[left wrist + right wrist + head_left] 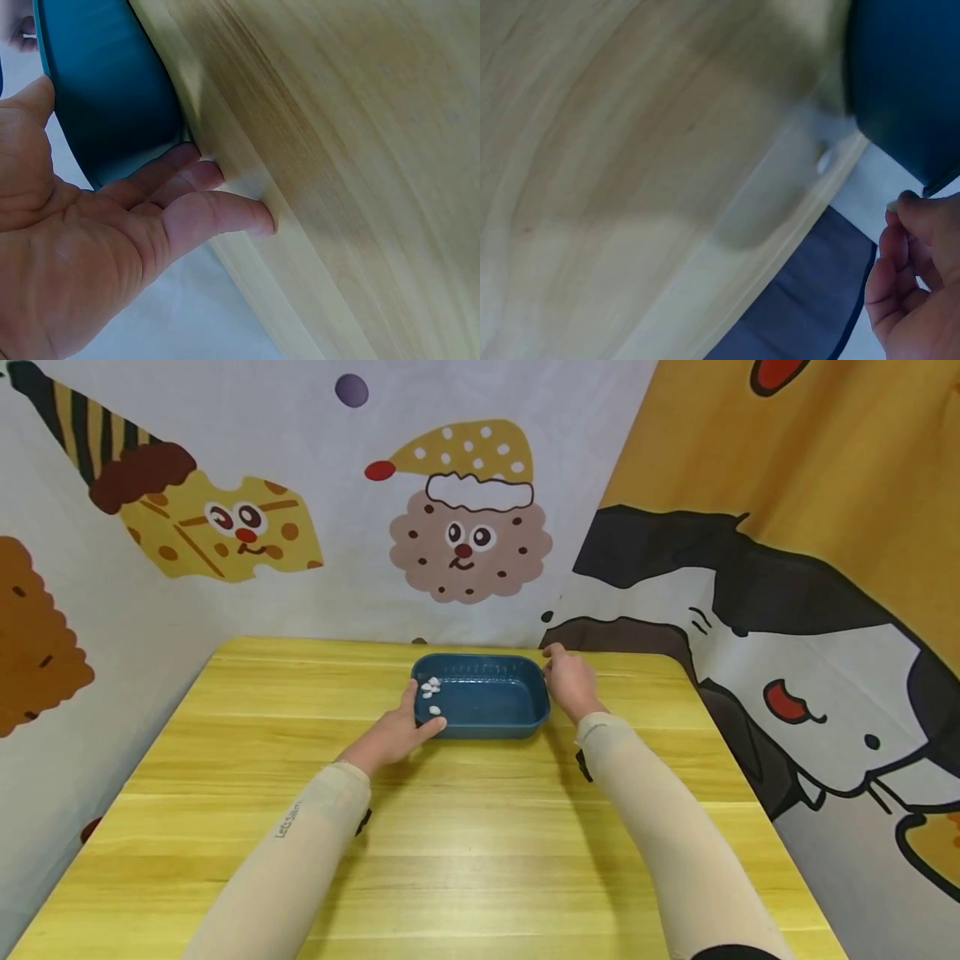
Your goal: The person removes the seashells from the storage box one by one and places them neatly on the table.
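Note:
A dark blue rectangular tray (487, 733) stands near the table's back edge. My left hand (392, 737) grips its left front corner, one finger along the left end and the thumb at the front side. Below the tray's wall, several of its fingers (225, 214) reach past it in the left wrist view. Several small white pebbles (432, 686) lie inside at the left. Close outside the tray's right end is my right hand (573, 683), fingers curled, thumb beside the index fingertip. A pale spot shows there; I cannot tell whether it is a pebble or a fingernail.
A small white piece (824, 161) shows beside the tray in the right wrist view, near the edge of the wooden table (480, 843). Cartoon-printed cloth (300, 610) hangs behind the table. Both forearms wear pale sleeves (300, 852).

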